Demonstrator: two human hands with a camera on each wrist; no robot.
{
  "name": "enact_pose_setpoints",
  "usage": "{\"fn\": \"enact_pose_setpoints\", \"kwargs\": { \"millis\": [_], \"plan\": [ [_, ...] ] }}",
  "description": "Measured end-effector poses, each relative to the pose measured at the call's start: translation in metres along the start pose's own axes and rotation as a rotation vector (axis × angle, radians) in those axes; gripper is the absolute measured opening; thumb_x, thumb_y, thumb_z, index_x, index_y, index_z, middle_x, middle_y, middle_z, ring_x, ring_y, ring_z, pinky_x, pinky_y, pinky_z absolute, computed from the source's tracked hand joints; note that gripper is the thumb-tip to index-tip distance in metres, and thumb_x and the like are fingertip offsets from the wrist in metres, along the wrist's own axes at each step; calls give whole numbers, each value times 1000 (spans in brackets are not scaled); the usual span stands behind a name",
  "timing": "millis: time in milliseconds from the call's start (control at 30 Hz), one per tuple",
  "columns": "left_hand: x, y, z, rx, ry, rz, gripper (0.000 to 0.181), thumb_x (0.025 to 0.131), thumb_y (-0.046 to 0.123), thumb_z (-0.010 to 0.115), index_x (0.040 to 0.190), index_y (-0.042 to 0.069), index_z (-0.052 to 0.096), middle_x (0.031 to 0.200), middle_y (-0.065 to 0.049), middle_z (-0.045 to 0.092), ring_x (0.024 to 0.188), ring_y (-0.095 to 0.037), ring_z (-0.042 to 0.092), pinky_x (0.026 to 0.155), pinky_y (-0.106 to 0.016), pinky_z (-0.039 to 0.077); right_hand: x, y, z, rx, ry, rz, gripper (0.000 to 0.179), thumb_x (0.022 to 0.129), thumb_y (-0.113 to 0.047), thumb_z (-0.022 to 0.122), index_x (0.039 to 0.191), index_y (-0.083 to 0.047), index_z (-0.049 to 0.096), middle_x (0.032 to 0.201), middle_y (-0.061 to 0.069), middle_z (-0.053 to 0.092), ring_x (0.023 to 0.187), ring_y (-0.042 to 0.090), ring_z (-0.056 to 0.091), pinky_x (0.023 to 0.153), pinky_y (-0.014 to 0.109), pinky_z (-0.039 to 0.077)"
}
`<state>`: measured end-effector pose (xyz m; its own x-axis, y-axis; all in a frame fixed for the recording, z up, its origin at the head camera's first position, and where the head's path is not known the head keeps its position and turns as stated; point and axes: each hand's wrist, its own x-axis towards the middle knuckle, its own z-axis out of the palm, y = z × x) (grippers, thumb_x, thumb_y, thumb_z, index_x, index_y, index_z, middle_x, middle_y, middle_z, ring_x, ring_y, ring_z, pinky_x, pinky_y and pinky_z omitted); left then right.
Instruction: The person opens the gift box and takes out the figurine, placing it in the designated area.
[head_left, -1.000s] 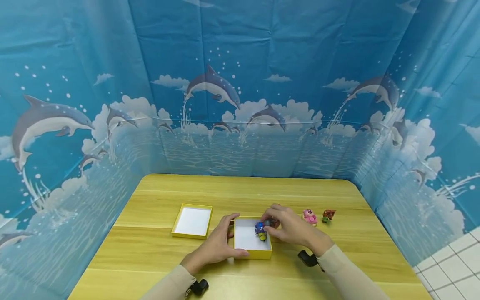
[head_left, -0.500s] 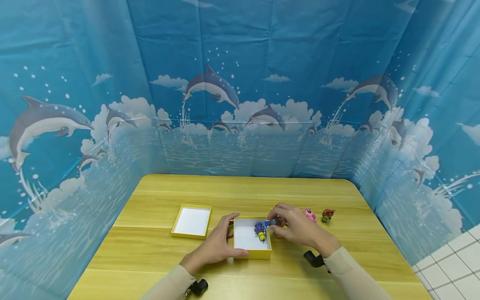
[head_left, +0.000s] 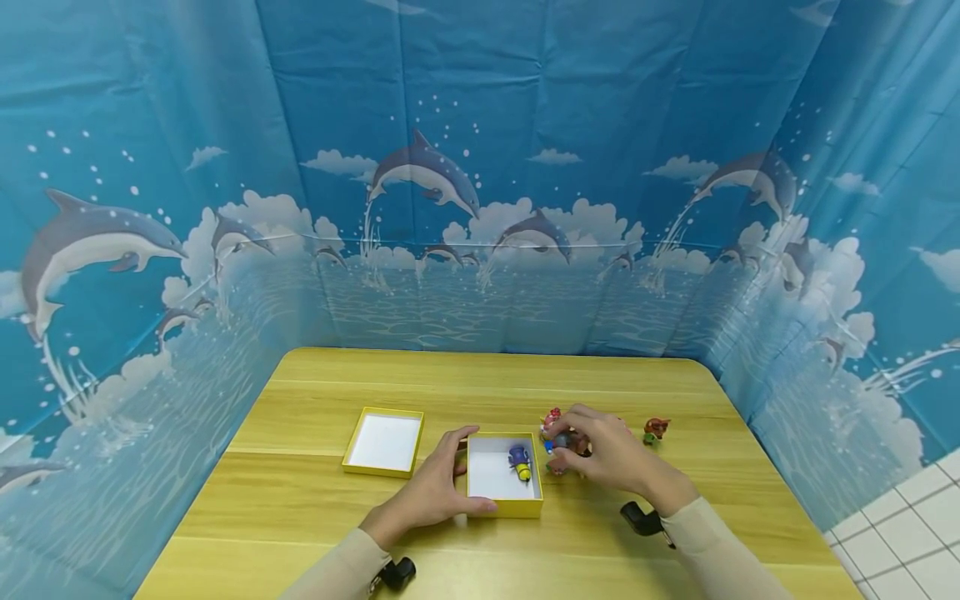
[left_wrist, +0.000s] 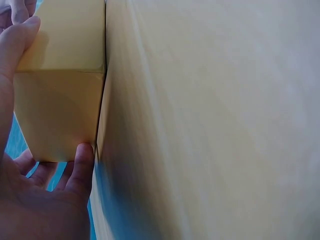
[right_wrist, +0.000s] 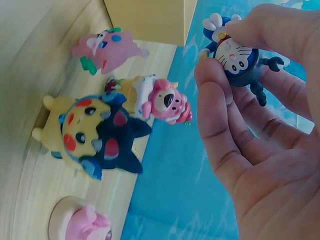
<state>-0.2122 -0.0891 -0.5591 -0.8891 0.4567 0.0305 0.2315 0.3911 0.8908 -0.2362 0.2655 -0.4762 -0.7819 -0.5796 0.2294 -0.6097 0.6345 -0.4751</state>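
Observation:
My left hand (head_left: 437, 490) grips a shallow yellow box (head_left: 508, 508) with a white inside, thumb on the near wall and fingers at the far one. In the left wrist view the box (left_wrist: 60, 112) stands on the table. A purple and yellow toy figure (head_left: 521, 462) lies inside, near its right wall. Just right of the box, my right hand (head_left: 618, 454) pinches a small Doraemon figurine (right_wrist: 232, 60) with dark braids between thumb and fingers. Below that hand are a Pikachu figurine (right_wrist: 80, 127) with a dark hood, a pink bear figurine (right_wrist: 167, 100) and a pink figurine (right_wrist: 107, 49).
The yellow lid (head_left: 384, 443) lies white side up, left of the box. Further right stands a brown and green figurine (head_left: 655, 430). Another pink figurine (right_wrist: 85, 222) on a round base shows in the right wrist view. A dolphin-print curtain (head_left: 480, 250) surrounds the wooden table (head_left: 315, 517).
My right hand has moved right, from over the box to above the figurines beside it, still holding the Doraemon figurine. The purple and yellow figure stays in the box. My left hand has not moved.

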Motion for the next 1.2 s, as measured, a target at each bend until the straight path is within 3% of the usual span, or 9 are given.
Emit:
{"fn": "enact_pose_setpoints", "kwargs": {
  "millis": [300,533,1200],
  "plan": [
    [0,2,0,20,-3,-4,124,92,50,102,185,20,27,181,-15,41,156,-34,64,126,-49,60,-8,9,-4,17,44,-29,20,107,-13,86,126,-14,82,117,-3,77,87,-3,63,73,27,61],
    [-1,1,1,39,2,-2,124,92,53,101,185,21,27,184,-15,39,162,-37,58,128,-55,57,-16,13,-8,21,86,-22,19,104,-10,89,121,-15,82,116,-1,79,87,-3,66,72,31,65],
    [0,1,0,31,-4,-8,124,92,53,101,186,21,26,183,-16,39,156,-35,65,126,-52,59,-37,31,-23,-33,152,-3,23,99,-6,94,119,-11,83,113,-3,81,84,-2,69,72,29,65]
  ]
}}
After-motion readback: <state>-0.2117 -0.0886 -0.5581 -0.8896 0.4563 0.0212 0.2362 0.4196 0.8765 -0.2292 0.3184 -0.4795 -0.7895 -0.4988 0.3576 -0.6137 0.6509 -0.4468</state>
